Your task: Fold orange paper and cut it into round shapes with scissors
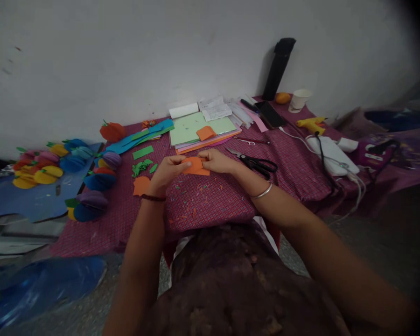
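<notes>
Dark clothing [227, 280] is seen at bottom centre, orange paper [198, 166] held mid-frame.
Paper balls [48, 174] are grouped at left. Green paper leaves [140, 167] are piled left of centre. At centre, the orange paper is pinched between thumb and curled fingers of the left hand [168, 171]; its right side is gripped by the nearly closed right hand [217, 161]. Scissors [255, 163] are laid right of centre, a glue gun [311, 124] at upper right.

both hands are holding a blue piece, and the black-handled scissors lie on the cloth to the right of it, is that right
The colour is wrong: the head view shows the left hand and right hand holding an orange piece, with the black-handled scissors on the cloth to its right.
</notes>
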